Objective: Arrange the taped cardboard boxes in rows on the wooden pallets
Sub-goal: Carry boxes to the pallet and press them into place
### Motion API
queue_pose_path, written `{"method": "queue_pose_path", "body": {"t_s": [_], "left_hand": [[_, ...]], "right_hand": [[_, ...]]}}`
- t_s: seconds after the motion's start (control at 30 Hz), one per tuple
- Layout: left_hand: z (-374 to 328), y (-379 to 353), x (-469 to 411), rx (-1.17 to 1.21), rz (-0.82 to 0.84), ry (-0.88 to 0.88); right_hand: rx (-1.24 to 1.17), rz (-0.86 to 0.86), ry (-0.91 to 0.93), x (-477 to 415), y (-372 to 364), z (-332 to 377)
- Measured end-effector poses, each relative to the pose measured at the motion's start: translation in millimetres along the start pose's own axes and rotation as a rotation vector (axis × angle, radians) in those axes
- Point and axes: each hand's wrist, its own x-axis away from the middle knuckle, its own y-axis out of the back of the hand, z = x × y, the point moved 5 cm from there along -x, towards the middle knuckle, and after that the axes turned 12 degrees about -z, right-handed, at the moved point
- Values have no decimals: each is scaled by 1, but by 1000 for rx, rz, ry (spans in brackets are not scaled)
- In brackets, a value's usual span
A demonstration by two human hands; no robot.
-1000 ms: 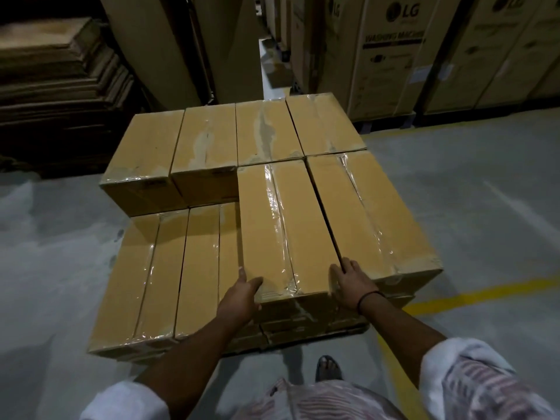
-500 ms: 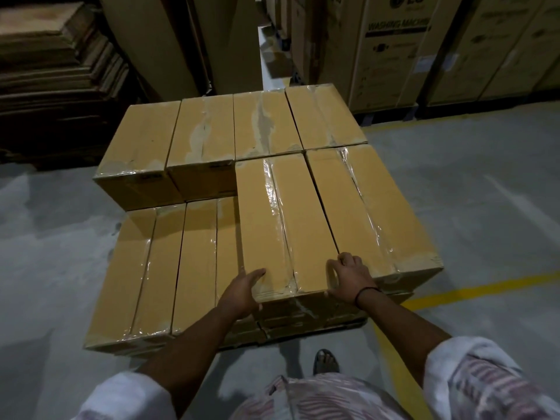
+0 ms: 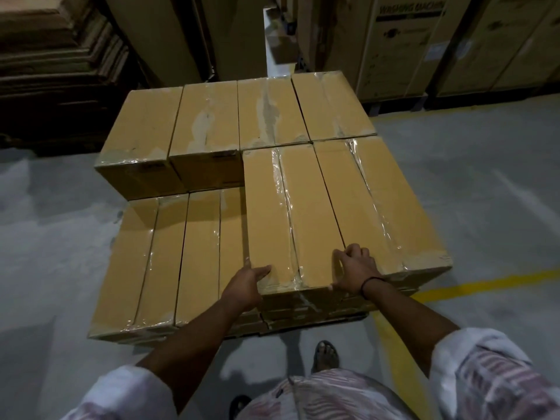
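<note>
A long taped cardboard box (image 3: 291, 213) lies on the upper layer of a stack, beside a second long box (image 3: 375, 201) to its right. My left hand (image 3: 245, 283) holds its near left corner, thumb on top. My right hand (image 3: 356, 269) grips its near right corner with curled fingers. Behind them stands a row of several taped boxes (image 3: 266, 113). Lower-layer boxes (image 3: 169, 256) show at the left. The pallet under the stack is almost hidden.
Grey concrete floor (image 3: 485, 207) surrounds the stack, with a yellow painted line (image 3: 491, 283) at the right. Large washing-machine cartons (image 3: 403, 43) stand behind on the right. Flattened cardboard piles (image 3: 54, 62) fill the back left. My sandalled foot (image 3: 325, 356) is near the stack.
The box between my hands has slid away from me until it butts against the back row. My right hand's fingers have curled tighter at the corner.
</note>
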Motion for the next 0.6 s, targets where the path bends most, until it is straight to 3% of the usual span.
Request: {"method": "queue_pose_path", "body": {"t_s": [0.1,0.2,0.6], "left_hand": [[-4,10,-12,103,-1,34],[-5,22,-33,171,-102,59],[-5,20,-106,597,-329,372]], "right_hand": [[-6,6,25,-3,0,-3],[-33,-13,49,-13,2,-4],[52,-96,153,-94,-12,-2]]}}
